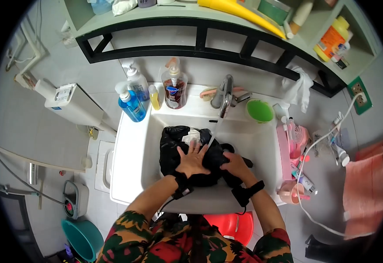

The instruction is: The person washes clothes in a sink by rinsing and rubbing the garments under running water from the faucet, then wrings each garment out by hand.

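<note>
A black padded garment (169, 151), shiny like a puffer jacket, lies bunched in the white sink (261, 136). Fingers spread, my left hand (192, 161) presses flat on top of it, just below a whitish patch (190, 136) of lining or cloth. My right hand (236, 165) is closed on the garment's right side, its fingertips partly hidden by the dark fabric. From the faucet (226, 94) a stream of water falls onto the garment between my hands. Dark bands with cables sit on both wrists.
Behind the basin stand a blue pump bottle (132, 106), a dark red soap bottle (174, 91) and a green bowl (259, 111). Above hangs a shelf (174, 26) with a black frame. A red basin (239, 223) sits below, a white cable (307, 175) at right.
</note>
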A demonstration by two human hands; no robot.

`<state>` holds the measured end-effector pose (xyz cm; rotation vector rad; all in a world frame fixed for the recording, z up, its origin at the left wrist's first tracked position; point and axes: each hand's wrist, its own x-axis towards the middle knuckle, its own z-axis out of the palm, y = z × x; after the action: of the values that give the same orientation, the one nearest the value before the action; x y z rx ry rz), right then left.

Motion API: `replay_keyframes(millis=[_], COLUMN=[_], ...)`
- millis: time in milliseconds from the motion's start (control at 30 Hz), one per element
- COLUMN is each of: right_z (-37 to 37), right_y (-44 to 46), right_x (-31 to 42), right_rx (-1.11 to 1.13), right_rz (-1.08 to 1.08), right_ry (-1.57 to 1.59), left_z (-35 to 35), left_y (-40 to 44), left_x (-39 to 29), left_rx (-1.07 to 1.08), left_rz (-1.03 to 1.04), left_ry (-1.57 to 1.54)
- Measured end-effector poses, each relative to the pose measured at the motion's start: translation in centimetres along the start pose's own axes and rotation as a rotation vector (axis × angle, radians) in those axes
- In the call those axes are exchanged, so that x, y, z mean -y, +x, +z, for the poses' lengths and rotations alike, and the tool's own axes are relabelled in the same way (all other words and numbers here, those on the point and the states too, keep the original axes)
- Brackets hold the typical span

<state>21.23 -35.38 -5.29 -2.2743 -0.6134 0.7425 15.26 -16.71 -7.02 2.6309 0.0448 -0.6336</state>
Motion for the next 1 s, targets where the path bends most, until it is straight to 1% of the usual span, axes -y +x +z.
replay_keyframes(millis=[33,67,100,133,167,200,233,267,300,333,400,433,500,533,600,633,667,700,733,767,800,833,867,933,1000], right_z=[-0.4,-1.0,-1.8,-2.7,-3.6,-4.4,-5.2,-6.0,-6.7,-7.3,-8.5,-9.2,-10.2,-10.1,-9.7,-9.1,-8.2,-7.5,-5.7,-4.6,-3.0,-1.4,-0.2,2.8,4.6], right_y=[-0.3,-0.6,-1.2,-1.9,-2.7,-3.5,-4.2,-4.8,-5.3,-5.6,-6.2,-6.7,-7.5,-7.4,-6.8,-5.6,-4.3,-4.2,-2.1,-1.6,-0.8,-0.6,0.0,1.5,3.0], right_x=[0.7,1.4,2.4,3.7,5.1,6.3,7.4,8.4,9.3,10.1,11.4,12.2,13.3,13.2,12.8,10.7,8.5,8.1,4.3,2.9,1.1,0.7,-0.2,-1.0,-0.1], right_rx=[-0.099,-0.198,-0.185,-0.197,-0.223,-0.25,-0.262,-0.326,-0.388,-0.394,-0.557,-0.562,-0.577,-0.581,-0.596,-0.607,-0.614,-0.56,-0.485,-0.347,-0.24,-0.16,-0.09,-0.061,0.04], right_rz=[-0.068,-0.136,-0.076,-0.075,-0.12,-0.168,-0.17,-0.221,-0.272,-0.279,-0.382,-0.386,-0.495,-0.494,-0.473,-0.4,-0.327,-0.184,-0.134,0.02,0.044,0.105,0.022,-0.031,0.073], right_ry=[0.104,0.208,0.35,0.351,0.388,0.426,0.43,0.52,0.61,0.614,0.742,0.744,0.784,0.789,0.791,0.622,0.453,0.359,0.25,-0.006,-0.219,-0.254,-0.153,-0.085,-0.06], left_z=[0.5,0.6,0.8,0.2,-0.3,1.5,0.5,-0.6,-4.4,-6.6,-8.1,-9.6,-12.5,-13.5,-14.0,-13.9,-13.3,-12.4,-10.4,-8.8,-7.4,-5.8,-4.4,-2.8,-2.1], left_y=[-0.2,0.0,0.3,0.0,-0.4,2.1,2.0,2.1,-0.7,-1.8,-1.7,-2.6,-5.1,-6.0,-6.1,-6.3,-6.4,-6.4,-5.5,-5.3,-5.2,-4.9,-4.6,-4.2,-3.6], left_x=[-0.9,-1.3,-1.6,-2.3,-2.8,-1.0,-1.2,-1.4,-3.2,-3.9,-3.4,-3.9,-4.9,-5.2,-3.7,-2.8,-1.8,-0.5,1.8,3.5,4.8,5.6,6.3,5.9,4.1], left_rx=[-0.114,-0.117,-0.127,-0.133,-0.218,-0.318,-0.26,-0.2,-0.157,-0.133,-0.269,-0.338,-0.454,-0.456,-0.674,-0.672,-0.668,-0.66,-0.661,-0.536,-0.414,-0.404,-0.39,-0.223,-0.111], left_rz=[-0.033,-0.022,-0.041,-0.06,-0.013,0.302,0.33,0.354,0.2,0.09,0.292,0.355,0.453,0.476,0.433,0.429,0.338,0.248,0.308,0.237,0.168,0.122,0.079,0.047,0.018], left_ry=[-0.115,-0.104,-0.233,-0.364,-0.491,-0.636,-0.842,-1.048,-1.153,-1.262,-1.31,-1.304,-1.316,-1.413,-1.069,-1.065,-0.879,-0.693,-0.551,-0.502,-0.453,-0.357,-0.262,-0.08,0.109])
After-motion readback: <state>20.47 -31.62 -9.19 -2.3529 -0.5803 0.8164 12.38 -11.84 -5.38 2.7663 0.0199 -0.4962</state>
